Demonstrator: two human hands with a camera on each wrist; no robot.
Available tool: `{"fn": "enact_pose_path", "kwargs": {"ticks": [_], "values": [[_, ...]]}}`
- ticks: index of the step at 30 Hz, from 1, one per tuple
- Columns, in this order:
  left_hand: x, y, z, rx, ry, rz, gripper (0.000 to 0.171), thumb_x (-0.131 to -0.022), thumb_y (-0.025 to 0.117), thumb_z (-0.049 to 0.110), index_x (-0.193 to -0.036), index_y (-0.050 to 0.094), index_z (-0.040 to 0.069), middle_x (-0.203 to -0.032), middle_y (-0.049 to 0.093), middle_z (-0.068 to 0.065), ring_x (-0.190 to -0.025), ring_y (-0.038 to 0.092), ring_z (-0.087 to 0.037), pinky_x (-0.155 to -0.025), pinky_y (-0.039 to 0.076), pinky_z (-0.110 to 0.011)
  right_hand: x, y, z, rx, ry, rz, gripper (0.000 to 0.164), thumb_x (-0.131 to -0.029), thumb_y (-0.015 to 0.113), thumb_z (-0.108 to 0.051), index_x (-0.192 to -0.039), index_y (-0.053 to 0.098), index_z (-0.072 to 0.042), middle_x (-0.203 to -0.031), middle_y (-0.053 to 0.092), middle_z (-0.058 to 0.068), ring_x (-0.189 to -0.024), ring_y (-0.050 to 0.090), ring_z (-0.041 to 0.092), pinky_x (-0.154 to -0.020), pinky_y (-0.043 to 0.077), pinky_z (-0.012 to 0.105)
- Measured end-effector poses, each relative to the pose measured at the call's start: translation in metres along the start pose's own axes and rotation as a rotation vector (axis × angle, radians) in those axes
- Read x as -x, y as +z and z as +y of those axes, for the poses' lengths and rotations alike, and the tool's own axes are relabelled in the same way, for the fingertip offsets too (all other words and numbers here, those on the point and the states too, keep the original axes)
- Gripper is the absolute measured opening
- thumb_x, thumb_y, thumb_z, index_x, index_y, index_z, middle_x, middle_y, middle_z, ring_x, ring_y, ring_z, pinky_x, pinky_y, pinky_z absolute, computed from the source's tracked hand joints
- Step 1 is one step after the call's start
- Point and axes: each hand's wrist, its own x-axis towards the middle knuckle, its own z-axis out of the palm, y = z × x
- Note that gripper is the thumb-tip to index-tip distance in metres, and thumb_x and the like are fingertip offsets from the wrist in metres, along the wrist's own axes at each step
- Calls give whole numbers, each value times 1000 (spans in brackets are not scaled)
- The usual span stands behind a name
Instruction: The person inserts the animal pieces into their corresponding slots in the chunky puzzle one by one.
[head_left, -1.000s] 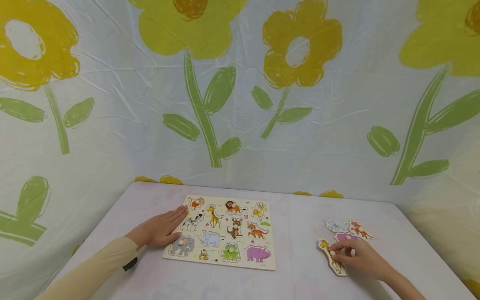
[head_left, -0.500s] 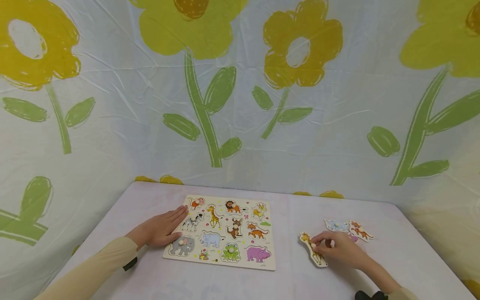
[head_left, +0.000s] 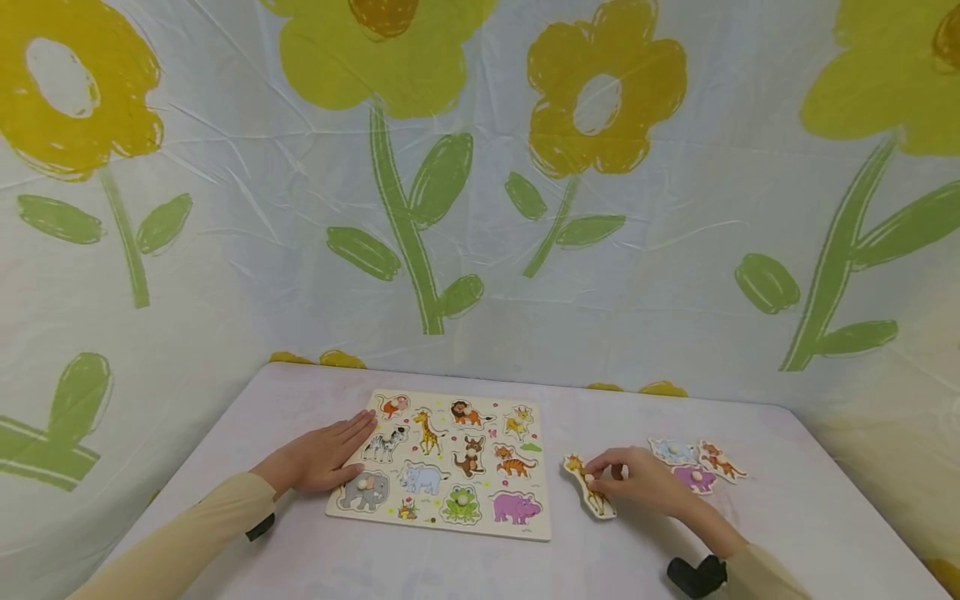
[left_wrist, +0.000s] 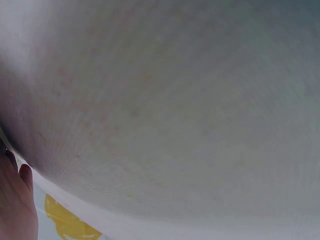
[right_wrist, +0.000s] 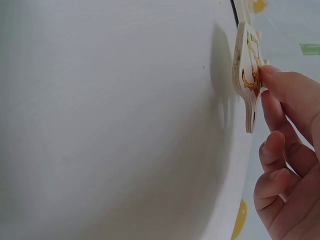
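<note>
My right hand point(head_left: 637, 479) pinches a wooden giraffe puzzle piece point(head_left: 588, 486) by its knob. In the right wrist view the giraffe piece point(right_wrist: 248, 65) is off the table, its shadow falling beside it. To its left lies a wooden animal puzzle board point(head_left: 438, 533), printed with a monkey, lion, zebra, frog and other animals. My left hand point(head_left: 324, 454) rests flat with straight fingers on the board's left edge. Only part of the left hand point(left_wrist: 17, 200) shows in the left wrist view. Knobs show on the elephant point(head_left: 364, 490) and frog point(head_left: 461, 504).
Right of the right hand lie three loose pieces: a pale blue one point(head_left: 672, 451), a brown and orange animal point(head_left: 720, 461) and a purple hippo point(head_left: 694, 478). A cloth with printed flowers point(head_left: 480, 208) hangs behind the pale table point(head_left: 300, 558).
My right hand has carried the giraffe piece leftward from the loose pieces toward the board, uncovering the purple hippo. The left hand has stayed on the board.
</note>
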Motion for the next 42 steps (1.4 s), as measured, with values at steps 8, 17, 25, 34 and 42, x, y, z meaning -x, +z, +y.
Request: {"fn": "enact_pose_path", "kwargs": {"ticks": [8, 17, 25, 34, 42], "values": [[2, -1, 0, -11, 2, -4, 68, -101, 36, 43, -149, 25, -4, -158, 23, -19, -146, 25, -35, -115, 32, -47, -17, 8, -10, -21, -22, -16, 17, -85, 72, -26, -98, 74, -15, -84, 68, -8, -68, 47, -1, -54, 38, 17], [4, -4, 1, -6, -4, -5, 69, -101, 36, 44, -149, 26, -4, -158, 24, -19, -145, 26, -35, -114, 32, -48, -42, 15, -24, -29, -71, -20, 19, -85, 73, -25, -98, 75, -12, -84, 70, -5, -67, 46, 1, -53, 38, 16], [-2, -1, 0, 11, 16, 33, 68, -101, 39, 41, -149, 26, -5, -157, 25, -20, -145, 27, -37, -113, 33, -49, -62, 19, -34, -27, -109, -6, 15, -84, 74, -21, -96, 76, -12, -84, 71, -5, -66, 46, 2, -53, 38, 16], [-4, 0, -4, 2, 5, 4, 68, -101, 38, 42, -150, 25, -4, -158, 23, -19, -145, 25, -36, -115, 32, -48, -86, 25, -50, -8, -157, -13, 14, -84, 74, -21, -95, 77, -13, -85, 73, -4, -65, 47, 3, -54, 38, 16], [-2, 1, -2, 10, -1, -6, 68, -101, 37, 42, -150, 24, -3, -158, 22, -19, -146, 24, -35, -115, 31, -48, -100, 31, -68, -5, -157, -48, 15, -86, 72, -21, -96, 76, -11, -87, 73, -1, -64, 46, 6, -55, 37, 17]]}}
